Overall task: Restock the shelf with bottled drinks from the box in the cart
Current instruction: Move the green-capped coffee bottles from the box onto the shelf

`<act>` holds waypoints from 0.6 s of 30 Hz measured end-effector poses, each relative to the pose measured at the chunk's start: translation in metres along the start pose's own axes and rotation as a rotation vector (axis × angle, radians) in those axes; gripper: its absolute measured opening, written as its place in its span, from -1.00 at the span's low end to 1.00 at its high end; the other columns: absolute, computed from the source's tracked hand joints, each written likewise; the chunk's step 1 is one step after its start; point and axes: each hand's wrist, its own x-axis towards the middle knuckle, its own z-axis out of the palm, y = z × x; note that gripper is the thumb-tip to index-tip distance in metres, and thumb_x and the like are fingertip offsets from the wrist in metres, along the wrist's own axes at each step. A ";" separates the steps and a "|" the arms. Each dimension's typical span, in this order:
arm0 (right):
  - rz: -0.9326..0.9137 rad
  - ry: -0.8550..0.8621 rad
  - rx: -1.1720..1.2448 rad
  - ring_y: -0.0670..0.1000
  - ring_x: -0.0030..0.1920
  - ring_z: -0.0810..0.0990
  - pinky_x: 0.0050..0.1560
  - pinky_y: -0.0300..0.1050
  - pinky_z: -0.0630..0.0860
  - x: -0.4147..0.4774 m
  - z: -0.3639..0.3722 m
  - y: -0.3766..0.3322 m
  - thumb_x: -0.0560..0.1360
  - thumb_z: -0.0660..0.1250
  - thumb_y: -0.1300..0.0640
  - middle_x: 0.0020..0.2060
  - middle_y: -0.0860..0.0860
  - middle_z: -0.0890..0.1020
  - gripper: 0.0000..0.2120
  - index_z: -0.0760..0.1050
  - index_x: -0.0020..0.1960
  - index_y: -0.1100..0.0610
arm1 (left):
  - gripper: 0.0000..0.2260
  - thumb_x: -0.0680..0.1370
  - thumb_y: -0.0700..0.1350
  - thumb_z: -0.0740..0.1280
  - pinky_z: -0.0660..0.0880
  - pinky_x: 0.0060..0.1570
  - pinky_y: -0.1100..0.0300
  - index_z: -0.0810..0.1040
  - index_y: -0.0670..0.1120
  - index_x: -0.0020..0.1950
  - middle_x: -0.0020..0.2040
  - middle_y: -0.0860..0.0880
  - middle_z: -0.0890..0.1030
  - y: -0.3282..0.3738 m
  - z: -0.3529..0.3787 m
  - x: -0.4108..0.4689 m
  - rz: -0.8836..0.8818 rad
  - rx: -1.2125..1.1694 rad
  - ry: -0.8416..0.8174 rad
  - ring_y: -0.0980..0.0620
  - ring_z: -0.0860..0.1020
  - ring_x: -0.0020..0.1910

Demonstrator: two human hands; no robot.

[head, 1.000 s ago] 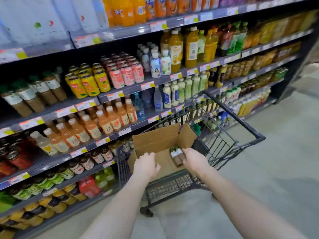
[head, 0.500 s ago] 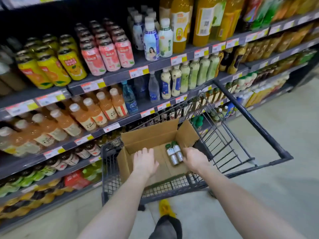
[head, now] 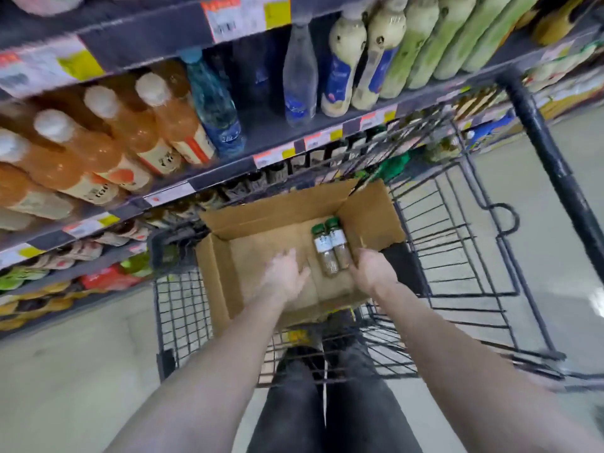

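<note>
Bottles (head: 330, 248), cylindrical, green-capped, flat in matte cardboard box (head: 261, 246)

The box (head: 277, 204) is plain brown cardboard, matt. The cart (head: 164, 361) is thin black-painted metal wire; its handle (head: 539, 132) looks like smooth black plastic with a faint sheen. The bottles (head: 330, 266) in the box are clear and glossy, with shiny green caps (head: 318, 229) and white paper labels (head: 322, 245). The shelf (head: 147, 34) edge is dark and matt, with paper tags (head: 245, 14). The floor (head: 65, 371) is smooth, faintly glossy. The trousers (head: 294, 403) are dark cloth.
</note>
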 end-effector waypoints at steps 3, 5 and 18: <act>-0.004 -0.073 -0.048 0.24 0.15 0.63 0.10 0.04 0.57 0.048 0.019 0.000 0.60 0.29 0.12 0.14 0.21 0.65 -0.73 0.51 0.26 0.19 | -0.48 0.67 0.09 0.25 0.47 0.23 0.03 0.28 -0.09 0.58 0.33 -0.16 0.59 -0.004 0.021 0.027 -0.128 -0.169 -0.010 -0.19 0.53 0.34; -0.006 -0.148 -0.072 0.22 0.22 0.60 0.15 0.00 0.50 0.078 0.040 0.000 0.66 0.23 0.14 0.21 0.22 0.61 -0.71 0.45 0.33 0.24 | -0.46 0.68 0.08 0.26 0.47 0.32 0.00 0.24 -0.06 0.61 0.31 -0.16 0.60 -0.011 0.039 0.045 -0.181 -0.185 -0.069 -0.18 0.53 0.34; 0.055 0.061 0.186 0.28 0.38 0.40 0.43 0.06 0.32 0.189 0.129 0.029 0.51 0.29 0.21 0.39 0.28 0.42 -0.35 0.21 0.56 0.29 | -0.51 0.67 0.14 0.21 0.55 0.22 0.00 0.33 -0.07 0.53 0.36 -0.16 0.55 -0.013 0.115 0.173 -0.277 -0.388 -0.050 -0.20 0.58 0.24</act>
